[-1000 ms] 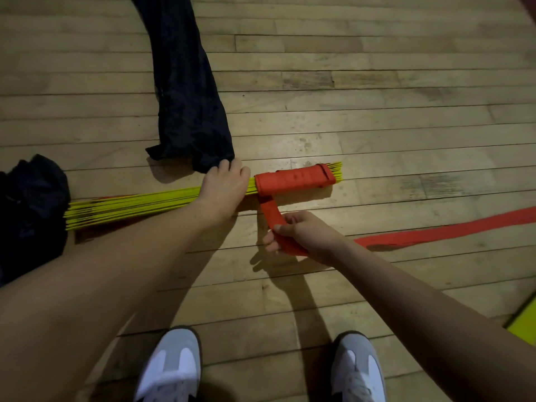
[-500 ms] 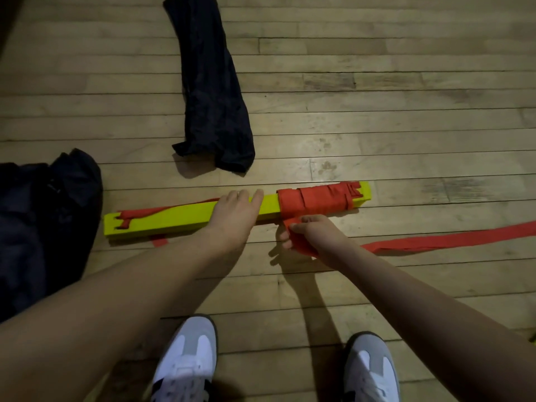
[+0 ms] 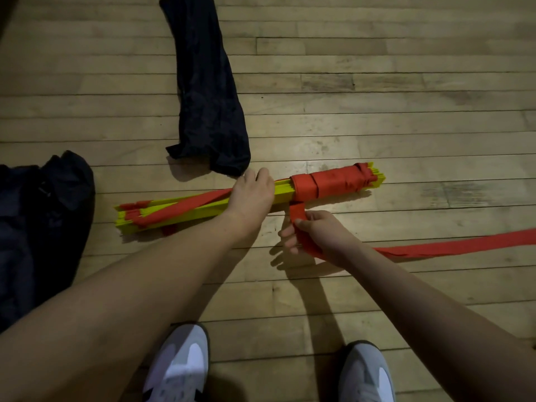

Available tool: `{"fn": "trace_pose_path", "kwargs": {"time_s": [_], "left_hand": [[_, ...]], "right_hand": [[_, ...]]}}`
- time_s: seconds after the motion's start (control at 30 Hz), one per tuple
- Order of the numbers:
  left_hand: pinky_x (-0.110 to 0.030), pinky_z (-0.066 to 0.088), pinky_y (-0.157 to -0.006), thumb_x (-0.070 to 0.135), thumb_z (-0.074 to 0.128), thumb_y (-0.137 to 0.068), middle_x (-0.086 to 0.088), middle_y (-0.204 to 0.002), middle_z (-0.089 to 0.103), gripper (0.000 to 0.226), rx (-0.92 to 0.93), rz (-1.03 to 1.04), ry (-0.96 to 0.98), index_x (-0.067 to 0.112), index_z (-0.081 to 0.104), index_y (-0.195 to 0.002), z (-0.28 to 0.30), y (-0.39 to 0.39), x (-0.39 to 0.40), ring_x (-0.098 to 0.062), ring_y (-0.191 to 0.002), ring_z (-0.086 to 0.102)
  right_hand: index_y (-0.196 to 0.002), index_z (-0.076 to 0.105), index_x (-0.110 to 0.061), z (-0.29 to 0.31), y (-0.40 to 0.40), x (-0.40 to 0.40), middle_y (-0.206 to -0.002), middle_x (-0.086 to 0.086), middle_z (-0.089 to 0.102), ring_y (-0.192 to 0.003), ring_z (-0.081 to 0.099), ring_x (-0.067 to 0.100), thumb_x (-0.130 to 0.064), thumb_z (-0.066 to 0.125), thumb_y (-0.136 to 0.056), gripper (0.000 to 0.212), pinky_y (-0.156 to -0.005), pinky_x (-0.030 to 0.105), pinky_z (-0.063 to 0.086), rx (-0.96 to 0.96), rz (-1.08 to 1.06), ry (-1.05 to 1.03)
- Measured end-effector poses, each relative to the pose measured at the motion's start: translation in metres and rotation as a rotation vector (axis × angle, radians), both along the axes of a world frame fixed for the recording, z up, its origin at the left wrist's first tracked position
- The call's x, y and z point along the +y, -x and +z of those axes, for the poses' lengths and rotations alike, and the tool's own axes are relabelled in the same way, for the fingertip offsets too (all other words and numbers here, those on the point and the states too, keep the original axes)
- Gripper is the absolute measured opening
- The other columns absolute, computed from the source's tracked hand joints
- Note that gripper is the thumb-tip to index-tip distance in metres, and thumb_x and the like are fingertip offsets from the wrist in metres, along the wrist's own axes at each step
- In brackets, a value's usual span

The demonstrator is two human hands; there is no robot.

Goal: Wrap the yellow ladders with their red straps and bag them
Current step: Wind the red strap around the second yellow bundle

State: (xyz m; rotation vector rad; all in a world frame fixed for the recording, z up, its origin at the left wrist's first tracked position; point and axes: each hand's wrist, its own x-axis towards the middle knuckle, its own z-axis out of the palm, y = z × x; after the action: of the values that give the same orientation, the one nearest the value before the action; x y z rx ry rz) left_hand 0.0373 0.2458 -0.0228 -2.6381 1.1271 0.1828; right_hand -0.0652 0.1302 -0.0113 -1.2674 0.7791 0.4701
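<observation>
The left hand (image 3: 251, 195) hides the middle of the yellow ladder bundle (image 3: 203, 208) at centre, fingers curled over it. The right hand (image 3: 314, 233), at five o'clock from it, pinches the red strap (image 3: 327, 184), whose tail runs off-frame at three o'clock. Two dark bags show: one (image 3: 208, 94) at twelve, one (image 3: 37, 227) cropped at nine. Two shoes (image 3: 179, 369) sit at six.

The ladder bundle (image 3: 185, 211) is bright yellow, bound by a plain red strap (image 3: 333, 181). Two bags (image 3: 208, 91) are black. The floor (image 3: 406, 97) is pale wooden planking. The shoes (image 3: 179, 369) are white and grey.
</observation>
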Motion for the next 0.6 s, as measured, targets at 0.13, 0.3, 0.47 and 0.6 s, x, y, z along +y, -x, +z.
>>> {"fn": "trace_pose_path", "kwargs": {"time_s": [0.13,0.3,0.47,0.6], "left_hand": [[-0.042,0.035,-0.1,0.02,0.057,-0.09,-0.016,-0.133,0.038,0.038,-0.004,-0.164,0.031,0.008,0.046,-0.124,-0.006,0.016,0.012,-0.035,-0.119,0.04],[-0.048,0.023,-0.11,0.036,0.049,-0.095,-0.026,-0.139,0.035,0.036,0.175,-0.095,0.099,0.012,0.044,-0.122,-0.012,0.026,0.026,-0.041,-0.129,0.034],[-0.038,0.039,-0.085,0.02,0.053,-0.092,-0.014,-0.115,0.049,0.043,0.265,0.005,0.065,0.02,0.032,-0.129,-0.008,0.029,0.019,-0.034,-0.11,0.05],[-0.037,0.039,-0.079,0.018,0.059,-0.088,-0.012,-0.115,0.049,0.049,0.229,0.042,0.073,0.021,0.032,-0.129,-0.006,0.021,0.015,-0.031,-0.108,0.05]], "right_hand": [[-0.101,0.051,0.002,-0.005,-0.001,0.001,-0.07,0.013,0.064,-0.056,0.06,0.022,-0.003,0.036,-0.102,0.016,-0.051,0.031,0.05,0.019,-0.055,-0.002],[-0.09,0.054,-0.001,-0.007,0.009,0.004,-0.069,0.013,0.062,-0.056,0.06,0.021,-0.002,0.035,-0.102,0.022,-0.052,0.031,0.049,0.051,-0.04,-0.022],[-0.082,0.052,-0.001,-0.008,0.013,0.004,-0.066,0.012,0.063,-0.048,0.061,0.016,-0.001,0.036,-0.101,0.025,-0.049,0.028,0.051,0.071,-0.051,-0.015],[-0.085,0.054,-0.001,-0.007,0.015,0.002,-0.065,0.009,0.065,-0.051,0.063,0.015,-0.002,0.036,-0.102,0.025,-0.05,0.027,0.052,0.077,-0.019,0.031]]}}
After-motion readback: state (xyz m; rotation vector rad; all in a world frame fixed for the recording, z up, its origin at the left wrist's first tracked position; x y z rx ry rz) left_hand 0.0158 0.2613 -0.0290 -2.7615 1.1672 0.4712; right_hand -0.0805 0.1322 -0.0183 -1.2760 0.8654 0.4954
